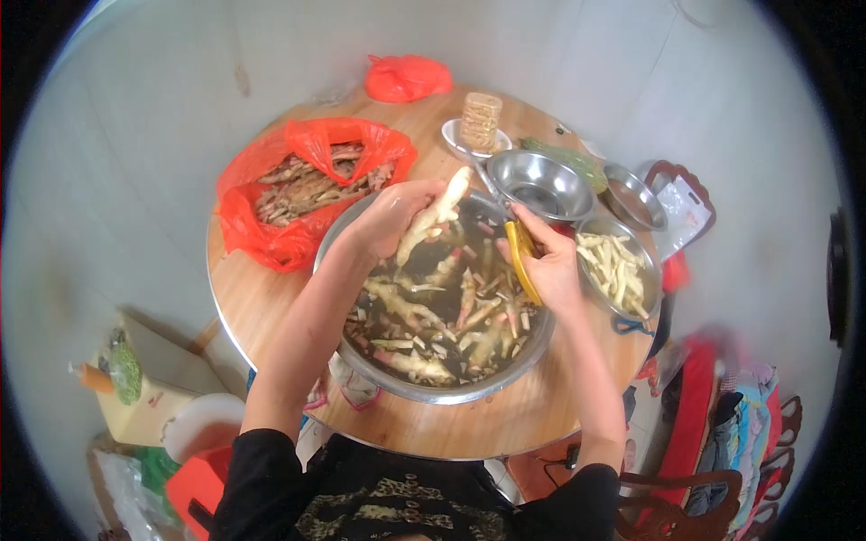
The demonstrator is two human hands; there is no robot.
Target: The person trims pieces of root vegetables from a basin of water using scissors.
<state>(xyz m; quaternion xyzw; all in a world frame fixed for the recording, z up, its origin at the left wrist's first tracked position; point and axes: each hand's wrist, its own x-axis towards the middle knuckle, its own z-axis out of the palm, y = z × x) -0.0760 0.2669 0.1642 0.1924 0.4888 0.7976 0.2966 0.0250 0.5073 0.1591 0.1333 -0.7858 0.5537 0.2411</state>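
My left hand (397, 221) is closed around a pale, knobbly piece of ginger root (435, 216), held above a wide metal basin (451, 395). Gripped in my right hand (552, 270) is a knife with a yellow handle (523, 263); its grey blade (487, 180) points up and left, past the ginger's tip. Dark water in the basin holds several ginger roots (406, 307) and many small cut bits. To the right of my right hand stands a metal bowl of peeled ginger (615, 270).
Beyond the basin, an open red plastic bag (248, 225) is full of unpeeled brown roots. Behind my right hand are a metal bowl (541, 180), a smaller metal dish (636, 197) and a white plate (454, 135) with stacked tan food (481, 122). Another red bag (408, 79) sits at the far edge.
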